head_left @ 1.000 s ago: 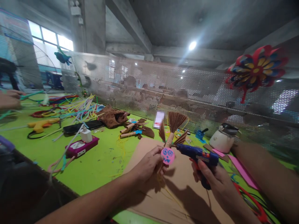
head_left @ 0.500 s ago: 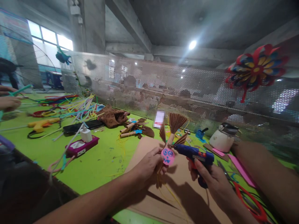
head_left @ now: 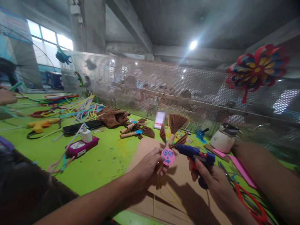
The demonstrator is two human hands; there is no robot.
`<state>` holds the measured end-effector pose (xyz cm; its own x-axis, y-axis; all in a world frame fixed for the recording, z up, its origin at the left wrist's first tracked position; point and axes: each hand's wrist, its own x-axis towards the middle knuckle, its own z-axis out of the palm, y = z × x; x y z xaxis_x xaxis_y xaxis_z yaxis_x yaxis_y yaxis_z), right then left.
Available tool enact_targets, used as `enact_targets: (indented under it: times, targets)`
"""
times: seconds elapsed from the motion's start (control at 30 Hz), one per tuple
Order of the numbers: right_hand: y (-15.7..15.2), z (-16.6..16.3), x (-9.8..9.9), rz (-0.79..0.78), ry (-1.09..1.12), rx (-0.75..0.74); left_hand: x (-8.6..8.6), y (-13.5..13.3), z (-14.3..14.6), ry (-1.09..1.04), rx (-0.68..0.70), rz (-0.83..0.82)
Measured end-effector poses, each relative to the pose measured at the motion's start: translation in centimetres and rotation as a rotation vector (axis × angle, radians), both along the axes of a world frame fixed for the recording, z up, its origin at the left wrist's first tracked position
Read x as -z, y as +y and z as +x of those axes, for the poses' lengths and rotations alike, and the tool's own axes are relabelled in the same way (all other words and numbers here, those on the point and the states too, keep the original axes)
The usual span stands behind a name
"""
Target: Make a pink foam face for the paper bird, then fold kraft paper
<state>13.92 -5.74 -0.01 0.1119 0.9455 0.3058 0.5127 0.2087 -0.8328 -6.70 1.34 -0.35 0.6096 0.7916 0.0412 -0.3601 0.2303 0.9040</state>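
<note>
My left hand (head_left: pixel 146 167) is closed on a small paper figure (head_left: pixel 170 140) with a pink round face, a tan rolled body and brown pleated fans. My right hand (head_left: pixel 211 178) grips a blue glue gun (head_left: pixel 195 153). Its nozzle points left and touches the figure just above the pink face. Both hands hover over a brown cardboard sheet (head_left: pixel 145 150) on the green table (head_left: pixel 100 162).
A magenta power strip (head_left: pixel 82 147) with a white charger, a black phone (head_left: pixel 82 126), a yellow glue gun (head_left: pixel 39 125), coloured paper strips (head_left: pixel 77 107), more brown paper figures (head_left: pixel 137 131) and a white pot (head_left: pixel 223 137) lie around. Another person's hand (head_left: pixel 6 97) is far left. A perforated screen (head_left: pixel 164 90) backs the table.
The glue gun has shifted a little left, closer to the figure. The other person's hand at far left has moved up and outward.
</note>
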Motion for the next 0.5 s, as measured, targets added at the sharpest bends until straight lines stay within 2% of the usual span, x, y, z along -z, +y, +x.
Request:
enact_targets:
  times: [0.33,0.5]
  targets:
    - [0.16,-0.02,-0.15,0.001,0.017,-0.006,0.01,0.06,0.06,0.041,-0.04,0.032]
    - [0.26,-0.29,-0.48,-0.009,-0.014,0.018,0.26,0.09,0.12,0.064,-0.004,0.04]
